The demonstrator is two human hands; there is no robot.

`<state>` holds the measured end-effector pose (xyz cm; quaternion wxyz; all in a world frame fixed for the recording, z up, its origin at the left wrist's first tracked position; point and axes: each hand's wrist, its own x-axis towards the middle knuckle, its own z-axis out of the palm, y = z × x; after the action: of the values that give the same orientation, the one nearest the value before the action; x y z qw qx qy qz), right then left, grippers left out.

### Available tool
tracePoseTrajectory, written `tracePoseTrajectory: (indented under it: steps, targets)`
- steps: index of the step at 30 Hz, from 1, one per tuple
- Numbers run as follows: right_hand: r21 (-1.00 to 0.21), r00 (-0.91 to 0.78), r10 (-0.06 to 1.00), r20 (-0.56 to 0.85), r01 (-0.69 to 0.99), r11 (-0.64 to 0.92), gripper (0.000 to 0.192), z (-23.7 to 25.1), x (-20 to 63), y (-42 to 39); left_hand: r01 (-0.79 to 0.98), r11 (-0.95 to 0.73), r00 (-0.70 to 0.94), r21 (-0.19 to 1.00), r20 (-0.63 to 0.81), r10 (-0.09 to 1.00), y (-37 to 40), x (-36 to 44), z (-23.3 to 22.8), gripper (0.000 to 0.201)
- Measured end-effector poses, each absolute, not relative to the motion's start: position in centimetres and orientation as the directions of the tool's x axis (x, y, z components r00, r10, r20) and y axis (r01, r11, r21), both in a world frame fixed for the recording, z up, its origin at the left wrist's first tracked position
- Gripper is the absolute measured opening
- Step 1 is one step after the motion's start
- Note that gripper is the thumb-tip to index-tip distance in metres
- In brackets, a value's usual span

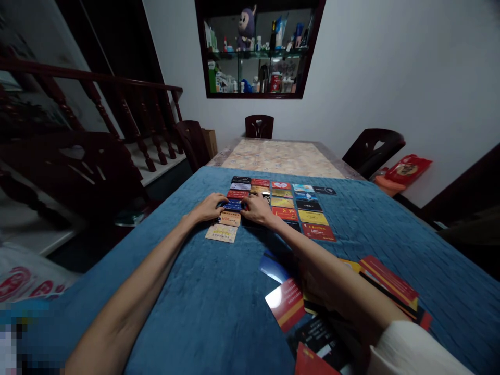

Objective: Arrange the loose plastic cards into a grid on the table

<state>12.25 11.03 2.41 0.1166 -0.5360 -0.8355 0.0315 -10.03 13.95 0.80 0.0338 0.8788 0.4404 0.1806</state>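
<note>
Reaching forward over the blue cloth, I am pressing both hands down at the middle of the frame, on a dark blue card. My left hand is lying flat with its fingers stretched toward the card's left end, and my right hand is meeting it from the other side, fingertips touching the card's right end. Neither hand is clenched; both are resting open on the card rather than lifting it (whether any finger is hooking under an edge, I cannot tell).

That card is sitting in the leftmost column of a grid of cards that is spreading to the right of my hands. Just below it in the same column, an orange card and a pale tan card are lying nearer to me.

At the lower right of the frame, a loose heap of cards is lying under and around my right forearm, with a red glossy card catching the light.

Beyond the cloth, the bare marbled tabletop is showing in the centre, with a dark chair behind it and a wall shelf at the top.
</note>
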Motion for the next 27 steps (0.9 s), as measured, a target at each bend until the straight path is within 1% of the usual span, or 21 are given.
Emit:
tracePoseTrajectory:
  steps: [13, 21, 27]
  targets:
    - [-0.170, -0.366, 0.921, 0.132, 0.907, 0.385, 0.040, 2.8, 12.0, 10.9, 0.819, -0.546, 0.503, 0.178, 0.236, 0.831, 13.6, -9.6, 1.1, 0.036]
    - [-0.143, -0.381, 0.915, 0.136, 0.906, 0.398, 0.035, 3.1, 12.1, 10.7, 0.807, -0.562, 0.511, 0.179, 0.265, 0.818, 14.0, -9.9, 0.8, 0.038]
    - [-0.122, -0.395, 0.904, 0.161, 0.901, 0.416, 0.040, 3.5, 12.6, 10.3, 0.806, -0.568, 0.505, 0.167, 0.308, 0.807, 14.0, -10.1, 0.8, 0.036]
